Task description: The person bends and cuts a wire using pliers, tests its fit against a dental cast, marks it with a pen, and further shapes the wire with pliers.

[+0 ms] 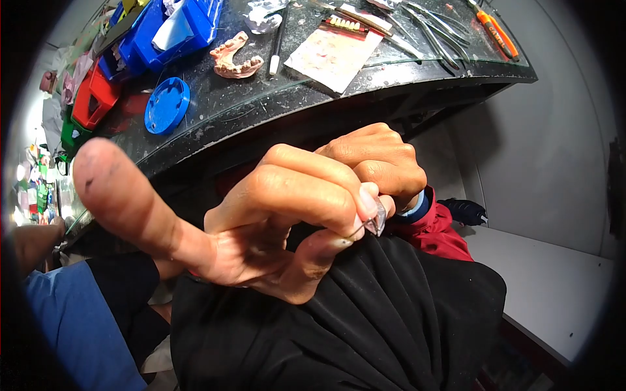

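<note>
My left hand (pixel 280 215) is large in the foreground, one finger stretched toward the camera. Its thumb and other fingers pinch a small shiny, clear-grey piece (pixel 375 223) with a thin wire end; its exact kind is unclear. Just behind, my right hand (pixel 381 156) is curled, coming out of a red sleeve with a blue cuff. Its fingertips are mostly hidden behind the left hand, close to the small piece. Both hands are above the black cloth (pixel 365 313) over my lap, in front of the bench edge.
On the dark workbench (pixel 215 120) lie a pink dental cast (pixel 238 62), a blue round lid (pixel 167 105), a paper sheet (pixel 329 58) beside a strip of artificial teeth (pixel 345 26), pliers (pixel 437 36) and an orange-handled cutter (pixel 494 36). Blue bins (pixel 153 55) stand left. Another person's blue garment (pixel 72 319) shows lower left.
</note>
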The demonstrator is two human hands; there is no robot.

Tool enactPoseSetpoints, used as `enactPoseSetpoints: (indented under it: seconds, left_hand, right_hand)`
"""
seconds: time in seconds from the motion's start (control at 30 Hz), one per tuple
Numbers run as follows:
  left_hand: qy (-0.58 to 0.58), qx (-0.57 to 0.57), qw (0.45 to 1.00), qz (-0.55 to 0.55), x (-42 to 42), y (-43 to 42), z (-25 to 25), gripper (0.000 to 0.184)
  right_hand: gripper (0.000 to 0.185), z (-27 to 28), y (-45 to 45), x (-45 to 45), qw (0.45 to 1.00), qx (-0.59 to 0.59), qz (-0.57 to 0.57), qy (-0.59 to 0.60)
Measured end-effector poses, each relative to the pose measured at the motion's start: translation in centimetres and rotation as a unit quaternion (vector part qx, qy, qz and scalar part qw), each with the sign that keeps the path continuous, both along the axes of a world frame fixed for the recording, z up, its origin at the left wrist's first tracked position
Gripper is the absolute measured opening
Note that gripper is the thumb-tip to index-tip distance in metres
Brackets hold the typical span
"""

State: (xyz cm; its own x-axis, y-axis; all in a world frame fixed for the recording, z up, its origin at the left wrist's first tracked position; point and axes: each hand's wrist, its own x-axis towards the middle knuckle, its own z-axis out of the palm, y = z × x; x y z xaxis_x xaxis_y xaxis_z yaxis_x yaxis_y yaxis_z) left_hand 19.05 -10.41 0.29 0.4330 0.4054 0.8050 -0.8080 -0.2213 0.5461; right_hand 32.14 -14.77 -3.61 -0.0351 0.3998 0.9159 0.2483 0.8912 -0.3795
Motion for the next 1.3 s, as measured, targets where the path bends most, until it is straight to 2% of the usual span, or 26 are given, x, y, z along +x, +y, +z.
enactPoseSetpoints:
  seconds: [0.43,0.8,0.97,1.3]
  left_hand:
    - [-0.007,-0.009,1.0,-0.003,0.3,-0.2,-0.3,0.042]
    - [0.0,-0.011,1.0,-0.011,-0.2,0.2,0.0,0.034]
    - [0.001,-0.012,1.0,-0.014,-0.3,0.2,0.0,0.03]
    - [-0.01,-0.018,1.0,-0.02,0.2,-0.1,-0.4,0.022]
  right_hand:
    - [0.049,-0.6,0.2,-0.2,0.999,0.028,-0.043,0.012]
    - [0.036,0.2,-0.5,0.1,0.996,-0.056,0.064,0.011]
    - [0.037,0.4,-0.6,0.6,0.995,-0.072,0.066,-0.012]
    - [0.042,-0.6,0.3,0.1,1.0,0.005,0.019,0.003]
